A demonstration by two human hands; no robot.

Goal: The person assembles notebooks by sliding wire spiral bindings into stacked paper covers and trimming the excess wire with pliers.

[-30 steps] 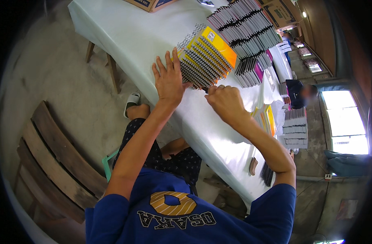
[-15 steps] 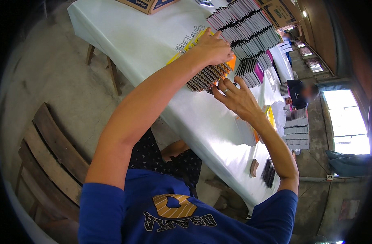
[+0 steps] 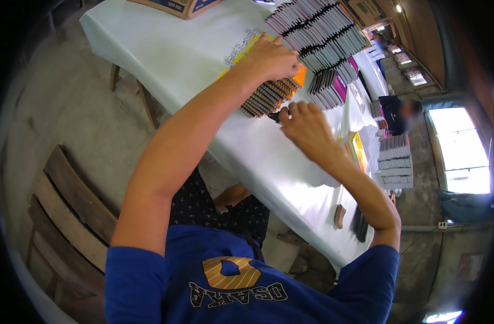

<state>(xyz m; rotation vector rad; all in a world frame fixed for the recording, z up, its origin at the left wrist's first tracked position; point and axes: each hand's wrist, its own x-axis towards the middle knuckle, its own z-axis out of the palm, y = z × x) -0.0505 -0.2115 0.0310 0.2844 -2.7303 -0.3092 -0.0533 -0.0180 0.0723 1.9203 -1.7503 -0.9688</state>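
Nearest to us are a short-sleeved blue shirt (image 3: 312,308) and, beyond it, a long desk under a glossy white cover (image 3: 258,151). Toward its near right corner lie a curved brown wooden piece (image 3: 339,216) and a bundle of thin black coils (image 3: 360,225).

Farther along, our right hand (image 3: 309,127) has its fingers closed on a small black tool (image 3: 275,116), whose tip is just beside the near end of a pile of yellow-and-orange, wire-bound notebooks (image 3: 268,97). Our left hand (image 3: 275,58) lies across the top of the pile, fingers bent; we cannot tell whether they grip or only press. The pile sits inward from the desk's near long edge. Its bound side faces us, and the visible ribbed band slants away from that edge; our forearm hides too much to tell the full long axis.

We judge the step in hand as tool work at the binding ends, and the next move as calling for a steady pile and a well-aligned tip.

Beyond stand purple-covered notebooks (image 3: 328,89), tall stacks of white-paged notebooks (image 3: 317,32) and 1 co-worker in dark clothing (image 3: 394,113).
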